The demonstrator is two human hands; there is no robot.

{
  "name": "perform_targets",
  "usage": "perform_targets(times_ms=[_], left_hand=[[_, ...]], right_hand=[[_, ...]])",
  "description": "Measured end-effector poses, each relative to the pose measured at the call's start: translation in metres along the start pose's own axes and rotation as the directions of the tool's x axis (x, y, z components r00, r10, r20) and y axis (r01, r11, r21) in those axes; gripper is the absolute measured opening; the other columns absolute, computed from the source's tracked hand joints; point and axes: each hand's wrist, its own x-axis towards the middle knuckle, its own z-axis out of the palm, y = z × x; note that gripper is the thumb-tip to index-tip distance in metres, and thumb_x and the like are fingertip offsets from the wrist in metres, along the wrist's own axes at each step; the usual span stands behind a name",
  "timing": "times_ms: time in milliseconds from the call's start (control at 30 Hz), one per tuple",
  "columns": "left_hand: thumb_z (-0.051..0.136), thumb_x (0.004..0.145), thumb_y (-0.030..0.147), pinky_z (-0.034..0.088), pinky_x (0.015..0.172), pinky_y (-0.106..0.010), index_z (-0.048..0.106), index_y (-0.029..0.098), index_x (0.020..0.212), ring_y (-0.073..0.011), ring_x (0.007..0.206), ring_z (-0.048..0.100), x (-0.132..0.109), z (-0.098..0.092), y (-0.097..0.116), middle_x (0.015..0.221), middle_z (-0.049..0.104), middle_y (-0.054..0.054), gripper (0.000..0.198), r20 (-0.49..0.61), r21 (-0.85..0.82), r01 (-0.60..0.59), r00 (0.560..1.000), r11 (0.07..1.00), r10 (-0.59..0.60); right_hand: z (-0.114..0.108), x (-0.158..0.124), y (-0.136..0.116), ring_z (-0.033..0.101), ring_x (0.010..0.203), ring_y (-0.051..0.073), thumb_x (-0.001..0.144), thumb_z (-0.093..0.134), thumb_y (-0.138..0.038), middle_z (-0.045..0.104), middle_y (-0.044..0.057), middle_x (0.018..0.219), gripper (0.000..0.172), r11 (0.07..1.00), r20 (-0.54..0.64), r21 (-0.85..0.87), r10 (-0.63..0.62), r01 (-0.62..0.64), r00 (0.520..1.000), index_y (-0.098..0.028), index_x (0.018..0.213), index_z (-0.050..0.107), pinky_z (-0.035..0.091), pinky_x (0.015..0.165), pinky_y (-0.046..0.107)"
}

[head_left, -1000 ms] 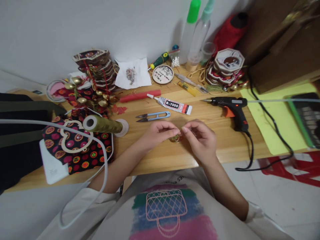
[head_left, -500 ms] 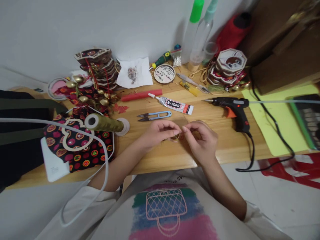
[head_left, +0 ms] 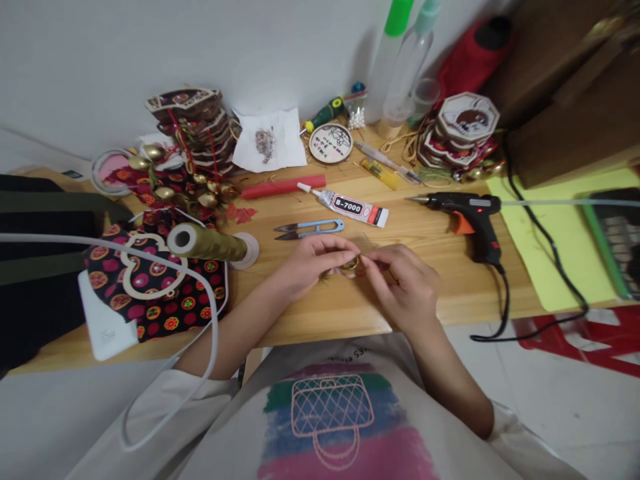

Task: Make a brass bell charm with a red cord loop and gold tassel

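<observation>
My left hand (head_left: 315,263) is closed in a pinch around a small gold-coloured round piece (head_left: 350,265), with dark green threads (head_left: 325,275) showing below the fingers. Thumb and forefinger of my right hand (head_left: 404,280) pinch together at the right side of that piece. What they grip is too small to make out. Just beyond my left hand lie blue-handled thread snips (head_left: 320,227). A tube of B-7000 glue (head_left: 353,208) rests behind the snips.
A spool of olive thread (head_left: 215,245) lies left, near patterned fabric (head_left: 173,323) and gold bells (head_left: 165,193). To the right lies a corded glue gun (head_left: 465,217), its light red. Bottles (head_left: 390,60) and octagonal pieces (head_left: 467,120) stand behind. A white cable (head_left: 213,313) loops over my left arm.
My left hand has turned slightly, so more of the gold-coloured piece and the green threads shows. My right hand has shifted a little to the right. The camera view has moved slightly.
</observation>
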Motion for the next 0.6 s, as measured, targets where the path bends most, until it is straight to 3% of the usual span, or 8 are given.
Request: perform_targets(times_ms=[167,600], left_hand=[[0.079,0.059,0.03,0.031,0.045,-0.018,0.068,0.013,0.072,-0.0027,0.045,0.044,0.0,-0.001,0.001,0.06,0.063,0.002,0.024,0.004,-0.016,0.008,1.0,1.0,-0.008],[0.074,0.069,0.022,0.047,0.06,-0.02,0.07,0.013,0.077,-0.0087,0.064,0.06,-0.006,-0.002,0.005,0.074,0.071,-0.004,0.013,0.132,0.039,-0.036,0.991,0.999,0.03]], right_hand=[[-0.003,0.003,-0.002,0.06,0.063,0.014,0.086,0.058,-0.016,0.067,0.003,0.072,0.005,0.998,0.043,-0.053,-0.044,0.046,0.998,-0.02,0.085,0.06,0.048,0.059,0.025],[-0.014,0.014,0.003,0.056,0.06,0.013,0.086,0.059,-0.016,0.063,-0.001,0.069,0.008,0.996,0.056,0.076,0.041,-0.045,0.998,-0.022,0.081,0.057,0.045,0.059,0.027]])
